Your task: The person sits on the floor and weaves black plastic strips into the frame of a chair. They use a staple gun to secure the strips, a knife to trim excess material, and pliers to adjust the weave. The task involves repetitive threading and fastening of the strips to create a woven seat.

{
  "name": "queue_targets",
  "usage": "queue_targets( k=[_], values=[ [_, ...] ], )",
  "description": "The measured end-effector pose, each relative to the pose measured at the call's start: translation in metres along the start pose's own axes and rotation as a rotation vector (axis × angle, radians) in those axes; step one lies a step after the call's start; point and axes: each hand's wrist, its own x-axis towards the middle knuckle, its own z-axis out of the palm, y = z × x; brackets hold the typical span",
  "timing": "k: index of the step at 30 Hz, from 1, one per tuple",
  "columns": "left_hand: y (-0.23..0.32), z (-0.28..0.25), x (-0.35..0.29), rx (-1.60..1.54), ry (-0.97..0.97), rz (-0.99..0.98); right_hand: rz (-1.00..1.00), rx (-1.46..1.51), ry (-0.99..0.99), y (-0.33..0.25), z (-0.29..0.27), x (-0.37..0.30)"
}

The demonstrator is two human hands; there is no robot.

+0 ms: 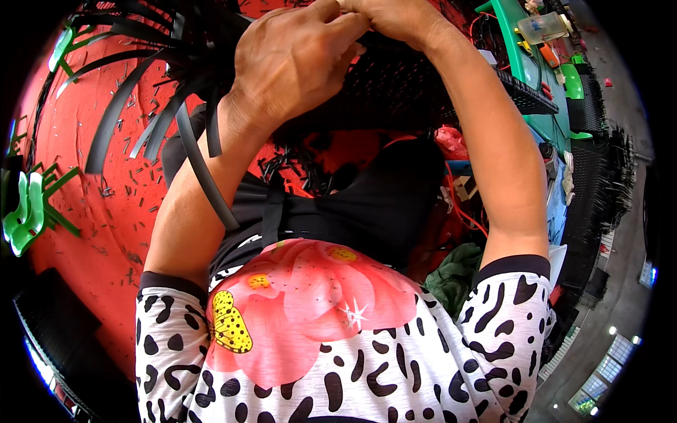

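Note:
At the top edge my left hand [285, 63] is closed, its thumb and fingers curled together. Beside it my right hand [398, 15] is partly cut off by the frame, with its fingers bent in and meeting the left ones. What the two hands pinch is hidden. Below and behind them is a black woven panel [402, 81] of flat strips, close to my lap. Long loose black strips [120, 113] fan out to the left of my left hand, and one strip [204, 169] lies across my left forearm.
Short black offcuts [285, 166] litter the red floor covering [74, 141]. A green chair [25, 211] is at the left. On the right, a green stand [511, 35] carries a clear jar [543, 28]. A dark green cloth [455, 275] lies by my right side.

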Motion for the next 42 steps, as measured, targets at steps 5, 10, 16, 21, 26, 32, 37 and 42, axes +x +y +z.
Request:
queue_targets(
  k=[5, 10, 16, 21, 26, 32, 37, 42],
  values=[
    [0.000, -0.002, 0.003, -0.038, 0.019, 0.046, 0.063, -0.035, -0.036, 0.005, 0.000, 0.003],
    [-0.003, 0.000, 0.004, -0.006, -0.035, 0.026, 0.107, -0.030, -0.026, 0.007, 0.001, 0.004],
    [-0.006, 0.008, -0.001, -0.029, 0.047, 0.005, -0.233, -0.095, 0.164, -0.003, -0.033, -0.048],
    [-0.006, 0.011, -0.007, 0.004, 0.030, -0.002, -0.096, -0.658, 0.150, 0.046, -0.057, -0.114],
    [0.002, 0.008, -0.013, -0.013, -0.037, -0.048, -0.152, -0.761, 0.202, 0.059, -0.052, -0.129],
    [0.004, 0.011, -0.005, -0.040, -0.038, -0.036, -0.280, -0.771, 0.273, 0.075, -0.059, -0.111],
    [0.009, 0.027, 0.019, 0.003, -0.039, -0.090, -0.141, -0.829, 0.245, 0.097, -0.074, -0.088],
    [-0.012, 0.037, 0.041, -0.079, -0.039, -0.025, -0.165, -0.758, 0.392, 0.113, -0.071, -0.089]
  ],
)
